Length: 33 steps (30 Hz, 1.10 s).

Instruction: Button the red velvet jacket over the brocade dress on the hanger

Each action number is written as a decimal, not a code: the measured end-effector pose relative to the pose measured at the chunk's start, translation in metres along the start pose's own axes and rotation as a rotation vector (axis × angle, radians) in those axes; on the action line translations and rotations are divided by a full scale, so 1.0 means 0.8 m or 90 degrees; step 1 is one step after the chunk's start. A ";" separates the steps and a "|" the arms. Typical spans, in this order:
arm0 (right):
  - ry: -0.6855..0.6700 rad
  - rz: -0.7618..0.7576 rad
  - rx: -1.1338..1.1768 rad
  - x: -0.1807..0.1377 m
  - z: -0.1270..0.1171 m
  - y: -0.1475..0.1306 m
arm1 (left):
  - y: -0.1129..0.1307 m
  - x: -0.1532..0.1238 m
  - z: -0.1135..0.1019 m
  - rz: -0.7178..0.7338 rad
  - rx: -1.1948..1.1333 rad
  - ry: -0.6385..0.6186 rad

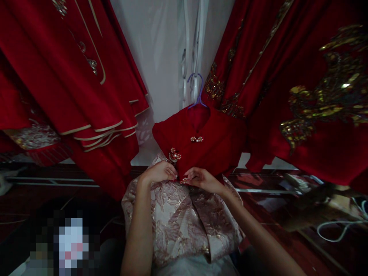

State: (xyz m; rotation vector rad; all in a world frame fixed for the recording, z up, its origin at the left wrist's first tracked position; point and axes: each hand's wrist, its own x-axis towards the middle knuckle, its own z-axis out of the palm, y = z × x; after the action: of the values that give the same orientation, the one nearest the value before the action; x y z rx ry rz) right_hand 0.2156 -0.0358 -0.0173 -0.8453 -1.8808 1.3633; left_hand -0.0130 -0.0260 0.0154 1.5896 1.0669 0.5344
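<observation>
A red garment (212,147) hangs on a blue hanger (197,90) in front of me, over a pink and gold brocade dress (178,222). Pearl clasps run down its front: one (196,139) near the collar and one (174,155) at the left edge. My left hand (160,171) pinches the red fabric's left edge just below that clasp. My right hand (201,178) is closed on a small pearl clasp (184,179) at the garment's lower edge. Both hands sit close together, fingers curled.
Red robes with cream trim (86,88) hang at the left. Red robes with gold embroidery (316,99) hang at the right. A white wall with a rack (189,46) is behind. A dark floor with a white cable (336,230) lies at the lower right.
</observation>
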 end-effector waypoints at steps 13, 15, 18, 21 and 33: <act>0.278 -0.111 -0.179 0.008 0.047 0.002 | 0.004 0.005 0.007 0.015 0.078 0.029; 0.265 -0.118 -0.198 0.007 0.049 0.003 | -0.002 0.010 0.007 0.034 0.118 0.041; 0.262 -0.119 -0.213 0.007 0.050 0.006 | -0.009 0.016 0.006 0.036 0.115 0.038; 0.274 -0.116 -0.224 0.008 0.052 0.009 | -0.009 0.018 0.007 0.038 0.134 0.042; 0.308 -0.126 -0.277 0.006 0.068 0.008 | -0.003 0.015 0.000 0.050 0.289 0.058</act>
State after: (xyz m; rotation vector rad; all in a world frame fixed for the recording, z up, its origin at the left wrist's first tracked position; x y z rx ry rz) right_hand 0.1693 -0.0593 -0.0360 -1.0541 -1.8247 0.5643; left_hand -0.0079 -0.0161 0.0108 2.0252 1.2598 0.4383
